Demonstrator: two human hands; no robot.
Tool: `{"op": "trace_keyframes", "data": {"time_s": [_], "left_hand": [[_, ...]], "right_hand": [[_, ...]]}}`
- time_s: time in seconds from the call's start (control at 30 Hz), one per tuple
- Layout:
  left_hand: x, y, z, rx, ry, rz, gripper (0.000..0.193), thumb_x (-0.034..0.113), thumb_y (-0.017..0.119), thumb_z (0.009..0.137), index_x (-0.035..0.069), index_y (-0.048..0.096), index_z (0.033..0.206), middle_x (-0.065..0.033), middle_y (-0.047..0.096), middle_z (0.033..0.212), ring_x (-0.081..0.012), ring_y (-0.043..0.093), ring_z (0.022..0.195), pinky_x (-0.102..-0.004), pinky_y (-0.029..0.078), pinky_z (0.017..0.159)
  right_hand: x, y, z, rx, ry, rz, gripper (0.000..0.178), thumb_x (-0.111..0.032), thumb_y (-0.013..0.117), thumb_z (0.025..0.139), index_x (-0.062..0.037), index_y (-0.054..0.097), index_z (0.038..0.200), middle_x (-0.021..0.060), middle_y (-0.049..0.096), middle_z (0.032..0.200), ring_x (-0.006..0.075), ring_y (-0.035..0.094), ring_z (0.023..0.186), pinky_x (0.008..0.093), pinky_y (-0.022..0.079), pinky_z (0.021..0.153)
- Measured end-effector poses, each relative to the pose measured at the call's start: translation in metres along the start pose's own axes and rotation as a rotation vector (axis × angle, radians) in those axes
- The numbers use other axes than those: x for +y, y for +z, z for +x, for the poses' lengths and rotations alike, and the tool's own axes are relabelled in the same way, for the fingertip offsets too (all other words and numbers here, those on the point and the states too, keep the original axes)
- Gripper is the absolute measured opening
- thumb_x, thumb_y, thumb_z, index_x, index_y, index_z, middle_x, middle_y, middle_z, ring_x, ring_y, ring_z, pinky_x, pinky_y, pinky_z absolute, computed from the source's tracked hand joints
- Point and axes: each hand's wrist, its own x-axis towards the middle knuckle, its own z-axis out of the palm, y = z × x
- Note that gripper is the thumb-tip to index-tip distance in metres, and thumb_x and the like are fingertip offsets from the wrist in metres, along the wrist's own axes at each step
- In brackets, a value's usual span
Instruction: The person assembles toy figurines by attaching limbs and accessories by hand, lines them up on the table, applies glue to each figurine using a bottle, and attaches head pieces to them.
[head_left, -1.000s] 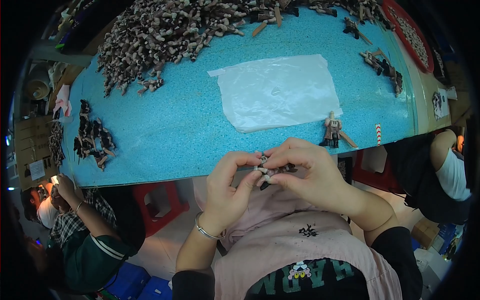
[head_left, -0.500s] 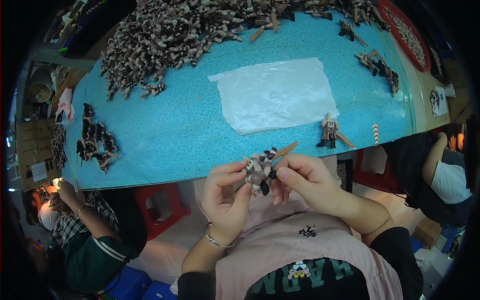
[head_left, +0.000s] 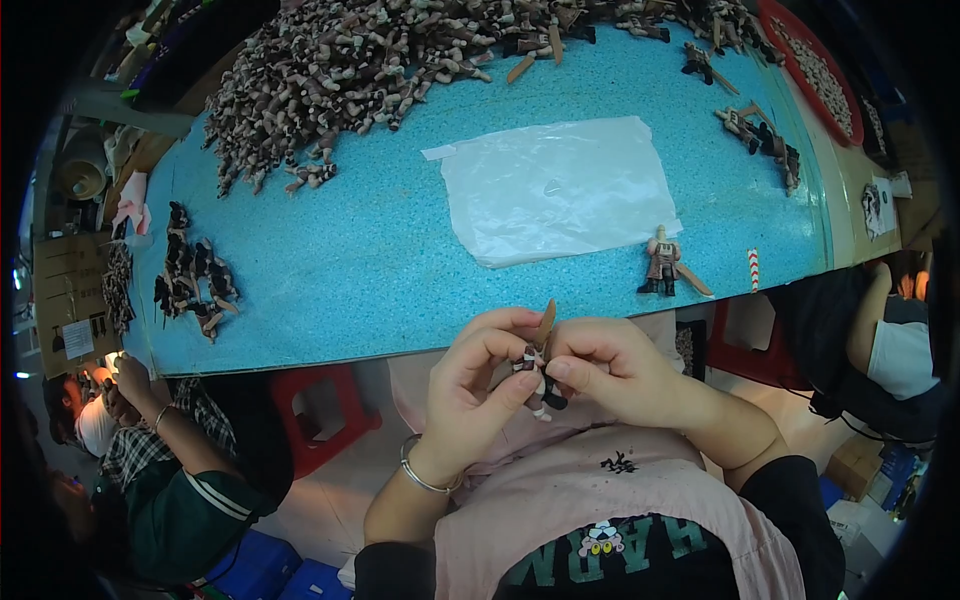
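Left hand (head_left: 478, 378): thumb and fingers pinched on a small figure (head_left: 536, 385). Right hand (head_left: 622, 372): pinching its other side, fingers curled in. The figure hangs between the two, over your lap, just off the near edge of the table. Tan blade (head_left: 546, 325) stands up from its top; fixed or loose, you cannot tell from here.

Handling, by look: light, stiff, probably moulded plastic, a little slick. Trunk looks the sound place to grip; limbs and blade look thin and likelier to bend or snap, so spare them side pressure.

Table (head_left: 330, 280): blue, speckled, smooth-looking; small parts could skid. Beyond your hands, wrinkled white film (head_left: 555, 190). To its right, a second figure with its own blade, then a striped strip (head_left: 754, 268). Dark cluster (head_left: 195, 275) at left, big heap (head_left: 330, 90) at the far side, red tray (head_left: 850, 138) of pale bits far right.

Room: red stool (head_left: 355, 425) below, co-worker (head_left: 190, 475) at left.
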Motion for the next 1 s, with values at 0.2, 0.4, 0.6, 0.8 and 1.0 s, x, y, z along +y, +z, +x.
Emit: {"op": "trace_keyframes", "data": {"time_s": [0.2, 0.4, 0.6, 0.8, 1.0], "left_hand": [[-0.002, 0.017, -0.002, 0.159, 0.103, -0.093, 0.033, -0.001, 0.066, 0.081, 0.001, 0.049, 0.109, -0.0153, 0.048, 0.124, -0.0216, 0.050, 0.112, -0.0331, 0.039, 0.097], [0.008, 0.002, -0.003, 0.015, 0.109, 0.056, 0.051, 0.021, 0.073, 0.079, 0.001, 0.051, 0.120, -0.0172, 0.042, 0.130, -0.0264, 0.043, 0.121, -0.0373, 0.034, 0.101], [0.005, -0.002, -0.004, -0.073, 0.041, -0.045, 0.047, 0.029, 0.076, 0.074, 0.001, 0.060, 0.108, -0.0174, 0.044, 0.132, -0.0297, 0.035, 0.130, -0.0433, 0.028, 0.106], [0.000, 0.000, -0.001, -0.029, 0.151, 0.078, 0.039, 0.026, 0.077, 0.073, 0.002, 0.063, 0.101, -0.0142, 0.054, 0.119, -0.0307, 0.039, 0.126, -0.0460, 0.028, 0.106], [0.003, 0.002, -0.002, 0.011, 0.137, 0.083, 0.036, 0.024, 0.076, 0.075, 0.001, 0.063, 0.100, -0.0126, 0.057, 0.112, -0.0312, 0.042, 0.124, -0.0455, 0.030, 0.105]], "right_hand": [[0.000, 0.013, 0.003, 0.100, -0.147, 0.008, 0.020, -0.011, 0.067, 0.084, -0.0020, 0.051, 0.092, 0.0085, 0.052, 0.090, 0.0175, 0.051, 0.079, 0.0293, 0.044, 0.071], [-0.007, 0.006, -0.002, 0.046, -0.222, -0.120, 0.036, -0.004, 0.069, 0.079, -0.0016, 0.049, 0.109, 0.0113, 0.052, 0.108, 0.0206, 0.054, 0.097, 0.0323, 0.045, 0.083], [-0.011, 0.010, 0.002, 0.071, -0.302, -0.065, 0.045, -0.002, 0.066, 0.080, -0.0006, 0.049, 0.122, 0.0116, 0.053, 0.114, 0.0215, 0.056, 0.101, 0.0331, 0.046, 0.086], [-0.013, 0.006, 0.003, 0.019, -0.305, -0.189, 0.045, -0.002, 0.061, 0.080, -0.0047, 0.053, 0.124, 0.0129, 0.054, 0.105, 0.0267, 0.055, 0.094, 0.0334, 0.046, 0.082], [-0.008, 0.007, 0.005, 0.002, -0.290, -0.198, 0.043, -0.003, 0.062, 0.080, -0.0051, 0.055, 0.123, 0.0117, 0.055, 0.101, 0.0257, 0.055, 0.091, 0.0335, 0.046, 0.080]]}}
